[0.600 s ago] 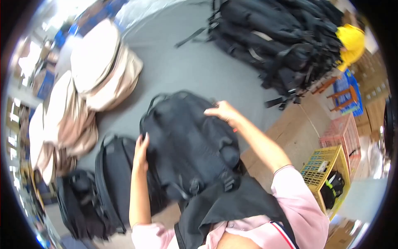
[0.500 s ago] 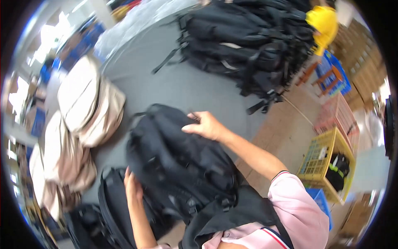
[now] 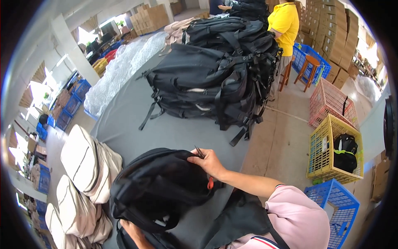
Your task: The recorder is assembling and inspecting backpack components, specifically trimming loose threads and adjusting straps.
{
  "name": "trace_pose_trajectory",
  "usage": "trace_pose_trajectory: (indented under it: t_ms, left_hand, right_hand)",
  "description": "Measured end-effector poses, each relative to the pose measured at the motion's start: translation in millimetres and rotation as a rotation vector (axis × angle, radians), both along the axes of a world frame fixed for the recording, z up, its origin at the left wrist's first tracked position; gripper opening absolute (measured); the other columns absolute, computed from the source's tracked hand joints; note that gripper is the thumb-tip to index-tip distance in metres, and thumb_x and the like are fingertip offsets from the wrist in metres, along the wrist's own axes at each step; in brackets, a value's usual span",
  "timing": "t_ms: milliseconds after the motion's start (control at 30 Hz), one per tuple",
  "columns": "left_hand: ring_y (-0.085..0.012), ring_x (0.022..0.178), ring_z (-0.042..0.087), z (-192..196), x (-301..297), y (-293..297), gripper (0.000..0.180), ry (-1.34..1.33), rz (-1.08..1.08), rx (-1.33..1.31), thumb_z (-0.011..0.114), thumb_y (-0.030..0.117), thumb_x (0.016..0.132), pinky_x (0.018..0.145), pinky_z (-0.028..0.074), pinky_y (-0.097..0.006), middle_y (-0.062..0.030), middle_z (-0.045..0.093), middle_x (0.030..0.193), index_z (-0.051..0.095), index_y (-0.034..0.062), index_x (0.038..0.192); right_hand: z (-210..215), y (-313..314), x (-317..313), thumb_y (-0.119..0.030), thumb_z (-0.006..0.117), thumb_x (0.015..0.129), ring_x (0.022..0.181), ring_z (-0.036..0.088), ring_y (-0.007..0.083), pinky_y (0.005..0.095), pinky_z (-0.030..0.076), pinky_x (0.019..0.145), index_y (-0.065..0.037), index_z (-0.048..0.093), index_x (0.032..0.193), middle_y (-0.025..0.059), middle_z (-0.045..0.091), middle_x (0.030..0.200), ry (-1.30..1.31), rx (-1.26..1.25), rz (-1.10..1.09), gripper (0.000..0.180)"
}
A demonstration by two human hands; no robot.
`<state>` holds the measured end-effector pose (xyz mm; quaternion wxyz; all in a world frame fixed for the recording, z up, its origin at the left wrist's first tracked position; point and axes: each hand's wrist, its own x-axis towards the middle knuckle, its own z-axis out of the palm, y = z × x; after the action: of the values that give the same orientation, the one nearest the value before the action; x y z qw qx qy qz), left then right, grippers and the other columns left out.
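A black backpack point(image 3: 161, 186) lies tilted in front of me on the grey-covered table. My right hand point(image 3: 211, 164) is closed at its upper right edge, with a small dark pointed tool point(image 3: 199, 152) sticking up from the fingers; it looks like thread snips. Just below that hand, a small red-orange piece point(image 3: 210, 182) shows at the bag's side; what it belongs to is unclear. My left hand point(image 3: 132, 231) is at the bag's lower left edge, its fingers partly hidden by the bag. Part of another black bag point(image 3: 124, 240) shows beneath it.
A tall pile of black backpacks point(image 3: 186, 66) fills the table's far side. Cream backpacks point(image 3: 78, 157) line the left. Yellow point(image 3: 315, 153), pink point(image 3: 321, 99) and blue crates point(image 3: 352, 207) stand on the floor at right. A person in yellow point(image 3: 284, 25) is beyond the pile.
My view has lifted, bringing more of the room into sight. The backpack has been turned, now showing a different side. My left hand has shifted to its lower edge.
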<state>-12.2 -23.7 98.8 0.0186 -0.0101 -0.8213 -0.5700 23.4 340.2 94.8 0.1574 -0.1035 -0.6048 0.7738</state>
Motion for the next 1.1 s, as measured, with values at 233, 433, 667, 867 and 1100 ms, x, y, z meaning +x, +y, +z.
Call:
trace_pose_trajectory:
  t_ms: [233, 433, 667, 867, 1100]
  left_hand:
    - [-0.0281, 0.116, 0.051, 5, -31, 43, 0.047, 0.773, -0.143, -0.587, 0.052, 0.019, 0.089, 0.096, 0.044, -0.037, -0.0164, 0.044, 0.134, 0.045, -0.0013, 0.130]
    - [-0.0285, 0.109, 0.056, 117, -119, 247, 0.040, 0.020, -0.248, 1.000, 0.045, 0.023, 0.095, 0.096, 0.046, -0.039, -0.0145, 0.056, 0.123, 0.049, -0.0029, 0.125]
    - [-0.0276, 0.107, 0.056, 140, -236, 416, 0.053, -0.145, -0.345, 0.768, 0.064, 0.036, 0.087, 0.093, 0.046, -0.044, -0.0133, 0.057, 0.113, 0.048, 0.0002, 0.122]
    - [-0.0268, 0.107, 0.054, 88, -215, 463, 0.083, -0.297, -0.384, 0.549, 0.071, 0.022, 0.079, 0.079, 0.047, -0.041, -0.0115, 0.045, 0.129, 0.021, 0.0125, 0.143]
    - [-0.0248, 0.102, 0.057, 117, -208, 499, 0.058, -0.108, -0.670, 0.676, 0.063, 0.000, 0.079, 0.087, 0.047, -0.035, -0.0130, 0.056, 0.116, 0.040, 0.0042, 0.131]
  right_hand:
    - [137, 102, -10, -0.011, 0.068, 0.082, 0.073, 0.049, 0.0032, 0.0236, 0.043, 0.065, 0.004, 0.063, 0.088, -0.0001, 0.059, 0.073, 0.320, 0.361, -0.130, 0.017]
    - [278, 226, -23, -0.031, 0.055, 0.091, 0.076, 0.064, 0.0255, 0.0321, 0.049, 0.072, -0.005, 0.067, 0.095, 0.0139, 0.066, 0.085, 0.779, 1.075, -0.770, 0.029]
    - [164, 329, 9, -0.032, 0.050, 0.093, 0.105, 0.059, 0.0252, 0.0336, 0.044, 0.091, -0.011, 0.064, 0.110, 0.0113, 0.064, 0.109, 0.272, 1.070, -0.808, 0.030]
    - [38, 317, -19, -0.020, 0.050, 0.093, 0.130, 0.039, 0.0294, 0.0340, 0.031, 0.105, -0.012, 0.053, 0.128, 0.0188, 0.041, 0.139, 0.175, 0.480, -0.475, 0.036]
    - [32, 302, -29, -0.012, 0.050, 0.092, 0.127, 0.042, 0.0282, 0.0333, 0.035, 0.102, 0.002, 0.050, 0.124, 0.0156, 0.041, 0.139, 0.164, 0.403, -0.545, 0.035]
